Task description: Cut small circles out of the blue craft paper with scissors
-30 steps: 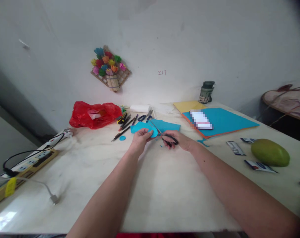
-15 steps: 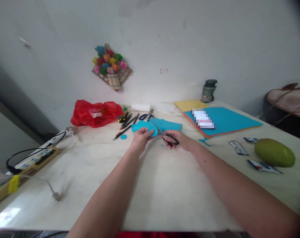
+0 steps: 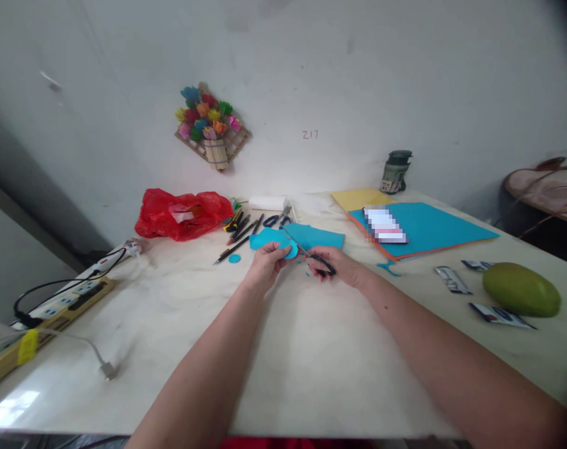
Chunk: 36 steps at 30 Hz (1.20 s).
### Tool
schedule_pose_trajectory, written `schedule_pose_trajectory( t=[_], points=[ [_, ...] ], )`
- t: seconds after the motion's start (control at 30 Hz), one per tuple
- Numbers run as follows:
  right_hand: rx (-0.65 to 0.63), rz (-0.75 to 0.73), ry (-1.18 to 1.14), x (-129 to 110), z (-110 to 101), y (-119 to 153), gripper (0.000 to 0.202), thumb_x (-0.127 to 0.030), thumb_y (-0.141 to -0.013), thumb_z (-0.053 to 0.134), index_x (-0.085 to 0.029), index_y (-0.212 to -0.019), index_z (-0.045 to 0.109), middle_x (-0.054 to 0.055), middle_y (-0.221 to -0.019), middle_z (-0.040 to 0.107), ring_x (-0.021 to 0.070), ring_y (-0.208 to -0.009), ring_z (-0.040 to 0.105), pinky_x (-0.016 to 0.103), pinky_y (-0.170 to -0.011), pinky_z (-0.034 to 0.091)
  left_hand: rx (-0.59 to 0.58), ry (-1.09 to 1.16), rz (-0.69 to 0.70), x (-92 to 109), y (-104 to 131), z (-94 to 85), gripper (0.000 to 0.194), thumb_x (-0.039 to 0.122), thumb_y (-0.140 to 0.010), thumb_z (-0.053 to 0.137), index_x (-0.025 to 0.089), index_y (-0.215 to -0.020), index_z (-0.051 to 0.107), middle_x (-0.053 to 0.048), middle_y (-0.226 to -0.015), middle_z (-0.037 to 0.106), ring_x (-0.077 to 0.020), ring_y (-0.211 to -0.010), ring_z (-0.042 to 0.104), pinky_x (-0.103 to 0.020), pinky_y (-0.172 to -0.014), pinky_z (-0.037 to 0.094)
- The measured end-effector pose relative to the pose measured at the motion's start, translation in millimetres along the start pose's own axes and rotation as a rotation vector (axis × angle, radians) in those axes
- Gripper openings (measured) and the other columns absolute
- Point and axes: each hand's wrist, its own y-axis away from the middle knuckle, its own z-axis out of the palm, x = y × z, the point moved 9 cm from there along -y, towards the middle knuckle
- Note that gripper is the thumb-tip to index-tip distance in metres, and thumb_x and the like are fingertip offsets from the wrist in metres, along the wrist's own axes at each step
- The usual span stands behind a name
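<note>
Between the thumb and fingers of my left hand is a rounded piece of blue paper. My right hand is closed around the black handles of a pair of scissors, whose blades point up and left beside the paper's edge. Just behind both hands lies a larger blue sheet with an uneven edge. A small blue paper circle rests on the table left of my left hand. Tiny blue scraps lie under the scissors, and a thin curved blue offcut is right of my right wrist.
Pens, a second pair of scissors and a red plastic bag are at the back left. Coloured sheets with a phone lie at right, near a green mango and small packets. A power strip runs along the left edge.
The scissor handles have drawn closer together in my right hand. My left hand still holds the blue paper in nearly the same place.
</note>
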Motion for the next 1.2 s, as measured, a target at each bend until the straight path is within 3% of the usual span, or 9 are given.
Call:
schedule_pose_trajectory(
  t=[0.57, 1.2],
  points=[
    [-0.007, -0.050, 0.019, -0.7, 3.2, -2.1, 0.024, -0.038, -0.073, 0.059, -0.016, -0.082, 0.056, -0.004, -0.057, 0.056, 0.0065, -0.040, 0.050, 0.016, -0.034, 0.027, -0.035, 0.018, 0.017, 0.5, -2.0, -1.3, 0.024, 0.018, -0.056, 0.077, 0.013, -0.059, 0.054, -0.001, -0.066, 0.064, -0.0158, -0.071, 0.063, -0.034, -0.079, 0.050],
    [0.011, -0.010, 0.046, 2.6, 3.2, -4.2, 0.027, -0.040, -0.073, 0.059, -0.016, -0.085, 0.057, -0.003, -0.056, 0.056, 0.0071, -0.039, 0.049, 0.016, -0.030, 0.025, -0.006, 0.030, 0.033, 3.3, -1.9, -3.4, 0.020, 0.020, -0.057, 0.076, 0.013, -0.059, 0.057, -0.004, -0.067, 0.066, -0.0197, -0.074, 0.065, -0.032, -0.074, 0.051]
  ],
)
